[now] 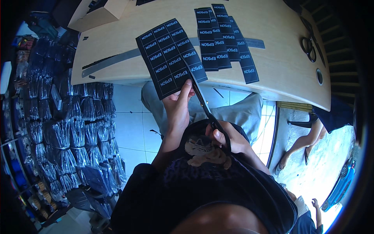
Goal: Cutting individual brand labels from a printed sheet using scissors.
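Note:
My left hand [180,103] pinches the lower edge of a black sheet [163,58] printed with a grid of labels in white lettering. With my right hand [226,137] I grip the black handles of a pair of scissors [202,102]. Their long blades are around the sheet near its right side, and a cut runs up between two label columns. The right column stands slightly apart from the rest at the cut. Beyond the sheet, several cut black label strips [228,39] lie overlapping on the wooden table [117,39].
A long metal ruler [113,62] lies under the sheet and strips. Another pair of scissors [309,46] rests at the table's right, near a round hole [319,77]. A cardboard box [99,15] stands far left. Bundles in clear plastic [72,136] hang at left. Other people's legs [302,146] show at right.

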The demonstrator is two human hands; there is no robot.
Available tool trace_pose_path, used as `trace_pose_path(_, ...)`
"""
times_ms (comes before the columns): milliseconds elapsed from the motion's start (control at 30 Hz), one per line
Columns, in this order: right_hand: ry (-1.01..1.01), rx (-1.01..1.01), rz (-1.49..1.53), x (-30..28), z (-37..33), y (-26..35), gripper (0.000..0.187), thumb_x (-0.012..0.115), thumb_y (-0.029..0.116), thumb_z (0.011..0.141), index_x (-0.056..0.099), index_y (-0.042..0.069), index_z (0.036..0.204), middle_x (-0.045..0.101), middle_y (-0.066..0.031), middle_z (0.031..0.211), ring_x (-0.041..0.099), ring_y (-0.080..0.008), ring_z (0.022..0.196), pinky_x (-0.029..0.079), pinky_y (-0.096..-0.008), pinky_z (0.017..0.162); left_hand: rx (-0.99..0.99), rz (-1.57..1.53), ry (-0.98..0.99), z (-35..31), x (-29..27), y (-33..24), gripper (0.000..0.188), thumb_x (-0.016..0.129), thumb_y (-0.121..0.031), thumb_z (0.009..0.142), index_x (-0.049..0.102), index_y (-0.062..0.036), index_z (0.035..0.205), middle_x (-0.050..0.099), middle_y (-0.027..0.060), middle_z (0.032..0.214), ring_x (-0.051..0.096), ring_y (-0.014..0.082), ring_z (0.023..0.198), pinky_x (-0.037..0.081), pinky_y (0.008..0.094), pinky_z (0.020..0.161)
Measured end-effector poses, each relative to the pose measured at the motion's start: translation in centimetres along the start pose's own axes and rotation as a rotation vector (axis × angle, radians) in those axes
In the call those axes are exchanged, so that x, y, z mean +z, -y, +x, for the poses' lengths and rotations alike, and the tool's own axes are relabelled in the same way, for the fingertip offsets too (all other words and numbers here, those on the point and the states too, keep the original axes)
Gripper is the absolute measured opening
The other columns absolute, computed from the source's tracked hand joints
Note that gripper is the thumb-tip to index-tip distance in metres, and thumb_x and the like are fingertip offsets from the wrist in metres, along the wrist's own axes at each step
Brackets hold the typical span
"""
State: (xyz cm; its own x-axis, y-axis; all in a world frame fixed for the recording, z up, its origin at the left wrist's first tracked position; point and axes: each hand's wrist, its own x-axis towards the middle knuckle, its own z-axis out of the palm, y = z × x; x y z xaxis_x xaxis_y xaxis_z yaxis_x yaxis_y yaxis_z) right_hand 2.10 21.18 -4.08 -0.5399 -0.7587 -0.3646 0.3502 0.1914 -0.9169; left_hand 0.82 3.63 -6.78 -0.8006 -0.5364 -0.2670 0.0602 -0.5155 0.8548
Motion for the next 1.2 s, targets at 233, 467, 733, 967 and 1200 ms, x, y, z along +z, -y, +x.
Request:
trace_pose_path(233, -0.033, 0.003, 0.035, 0.3, 0.0, -0.2, 0.076, 0.047, 0.074, 0.075, 0.053, 0.0, 0.088, 0.046, -0.0008, 0.064, 0.046, -0.0101, 0.056, 0.036, -0.0244, 0.05, -0.016, 0.013, 0.0, 0.0, -0.1, -0.2, 0.011, 0.064, -0.005, 0.083, 0.061, -0.0068, 0.093, 0.063, 0.0023, 0.086, 0.057, 0.0078, 0.073, 0.048, 0.0222, 0.068)
trace_pose_path(467, -0.002, 0.067, 0.084, 0.3, 0.0, -0.6, 0.065, 0.048, 0.067, 0.081, 0.049, 0.002, 0.082, 0.043, 0.0008, 0.064, 0.041, -0.0087, 0.055, 0.033, -0.0237, 0.048, -0.003, 0.008, -0.006, 0.1, -0.1, -0.3, 0.012, 0.066, -0.006, 0.082, 0.061, -0.0048, 0.093, 0.063, 0.0025, 0.084, 0.059, 0.0087, 0.072, 0.047, 0.0227, 0.066)
trace_pose_path(733, -0.018, -0.015, 0.097, 0.7, 0.2, -1.8, 0.055, 0.042, 0.054, 0.091, 0.046, 0.003, 0.069, 0.044, 0.0003, 0.051, 0.043, -0.0088, 0.05, 0.035, -0.0262, 0.047, -0.038, 0.007, -0.008, 0.1, 0.3, -0.8, 0.011, 0.065, -0.005, 0.083, 0.061, -0.0083, 0.093, 0.062, 0.0015, 0.086, 0.057, 0.0075, 0.075, 0.047, 0.0219, 0.07)
trace_pose_path(967, -0.03, 0.0, 0.082, 0.8, 0.0, -1.1, 0.052, 0.043, 0.049, 0.093, 0.046, 0.003, 0.068, 0.043, 0.0013, 0.05, 0.043, -0.0076, 0.048, 0.034, -0.0255, 0.045, -0.054, 0.026, -0.017, 0.0, 0.3, -0.9, 0.013, 0.064, -0.004, 0.083, 0.06, -0.0087, 0.095, 0.061, 0.0014, 0.088, 0.056, 0.007, 0.075, 0.046, 0.0208, 0.069)
trace_pose_path(1200, -0.041, 0.063, 0.084, 0.6, -0.1, -0.3, 0.05, 0.044, 0.047, 0.093, 0.047, 0.004, 0.068, 0.045, 0.0007, 0.049, 0.045, -0.0078, 0.046, 0.036, -0.0248, 0.045, -0.044, -0.01, -0.008, 0.2, 0.3, -0.9, 0.014, 0.066, -0.005, 0.082, 0.061, -0.0051, 0.096, 0.062, 0.0019, 0.086, 0.058, 0.0079, 0.073, 0.047, 0.0221, 0.066)
